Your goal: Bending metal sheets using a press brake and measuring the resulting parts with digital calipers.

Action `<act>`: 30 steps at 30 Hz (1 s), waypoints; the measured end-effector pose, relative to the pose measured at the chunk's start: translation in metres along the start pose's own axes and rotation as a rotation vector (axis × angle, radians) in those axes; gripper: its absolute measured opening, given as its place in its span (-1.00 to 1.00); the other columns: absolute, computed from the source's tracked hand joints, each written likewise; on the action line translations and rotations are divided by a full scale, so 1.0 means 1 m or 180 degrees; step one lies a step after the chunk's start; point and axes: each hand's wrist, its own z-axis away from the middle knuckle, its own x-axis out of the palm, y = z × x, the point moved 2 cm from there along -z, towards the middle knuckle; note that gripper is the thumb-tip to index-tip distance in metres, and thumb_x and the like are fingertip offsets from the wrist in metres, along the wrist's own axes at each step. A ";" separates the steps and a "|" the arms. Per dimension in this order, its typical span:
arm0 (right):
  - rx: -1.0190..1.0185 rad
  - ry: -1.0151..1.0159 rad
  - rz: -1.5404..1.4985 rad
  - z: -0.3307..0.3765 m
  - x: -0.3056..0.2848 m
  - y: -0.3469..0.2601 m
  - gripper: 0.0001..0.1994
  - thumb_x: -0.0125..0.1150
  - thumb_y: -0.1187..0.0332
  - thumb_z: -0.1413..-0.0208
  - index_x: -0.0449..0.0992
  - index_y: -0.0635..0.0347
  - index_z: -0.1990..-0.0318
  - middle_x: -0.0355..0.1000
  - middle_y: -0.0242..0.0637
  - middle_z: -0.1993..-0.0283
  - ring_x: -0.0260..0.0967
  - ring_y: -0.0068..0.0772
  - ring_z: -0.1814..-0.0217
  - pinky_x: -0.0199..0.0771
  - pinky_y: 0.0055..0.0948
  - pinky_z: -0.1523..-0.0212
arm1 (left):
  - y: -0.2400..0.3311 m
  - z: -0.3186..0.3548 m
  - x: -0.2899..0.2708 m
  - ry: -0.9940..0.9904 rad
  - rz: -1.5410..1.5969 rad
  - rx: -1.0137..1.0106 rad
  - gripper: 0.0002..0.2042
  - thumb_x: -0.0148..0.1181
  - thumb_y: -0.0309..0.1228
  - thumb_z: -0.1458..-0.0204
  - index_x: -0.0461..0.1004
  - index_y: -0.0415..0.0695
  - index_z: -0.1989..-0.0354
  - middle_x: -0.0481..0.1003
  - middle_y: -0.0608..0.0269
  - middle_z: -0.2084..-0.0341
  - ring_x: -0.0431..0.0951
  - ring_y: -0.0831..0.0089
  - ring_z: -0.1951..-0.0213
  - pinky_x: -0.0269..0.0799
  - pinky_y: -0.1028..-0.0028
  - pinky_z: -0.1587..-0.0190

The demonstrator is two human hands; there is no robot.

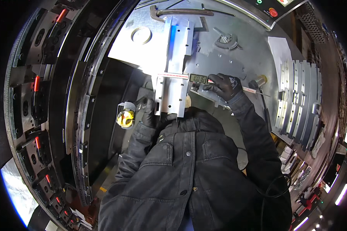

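A long bent sheet-metal channel [175, 61] with small holes runs from the metal table toward my body. My left hand [149, 113], in a black glove, grips the channel's near left edge; its fingers are partly hidden. Across the channel lies a digital caliper [198, 79] with a lit display, its jaws at the channel's sides. My right hand [226, 85], gloved in black too, is closed on the caliper near the display.
On the table [235, 63] lie a clamp-like bar tool [183, 12], a protractor [226, 41] and a tape roll [141, 35]. Stacked metal profiles [298, 102] stand right. A machine with red-handled clamps [37, 83] rises left. A red button [273, 12] sits far right.
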 end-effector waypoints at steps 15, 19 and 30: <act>0.0547 0.0315 -0.0293 -0.042 -0.039 0.039 -0.69 0.13 0.35 0.15 0.35 0.17 0.18 0.31 -0.33 0.46 0.19 -0.43 0.56 0.18 -0.50 0.55 | 0.003 0.038 -0.052 0.0404 -0.1491 0.0485 -0.55 -0.05 -0.56 0.15 0.15 -0.22 -0.02 0.38 0.16 0.26 0.41 0.46 0.31 0.34 0.55 0.24; 0.0075 0.0272 -0.0178 -0.052 -0.015 0.080 -0.69 0.12 0.37 0.15 0.34 0.23 0.18 0.32 -0.28 0.42 0.22 -0.39 0.51 0.20 -0.50 0.52 | 0.004 0.035 -0.070 0.0445 -0.2241 0.0411 -0.54 -0.05 -0.57 0.15 0.13 -0.23 -0.03 0.38 0.20 0.27 0.38 0.53 0.31 0.29 0.60 0.22; 0.0180 -0.0057 -0.0208 -0.057 -0.002 0.076 -0.69 0.12 0.38 0.15 0.34 0.25 0.19 0.34 -0.26 0.32 0.27 -0.36 0.41 0.25 -0.45 0.44 | -0.007 0.046 -0.081 0.0804 -0.1865 0.0159 -0.55 -0.06 -0.57 0.14 0.13 -0.26 -0.02 0.36 0.23 0.24 0.33 0.58 0.28 0.21 0.67 0.20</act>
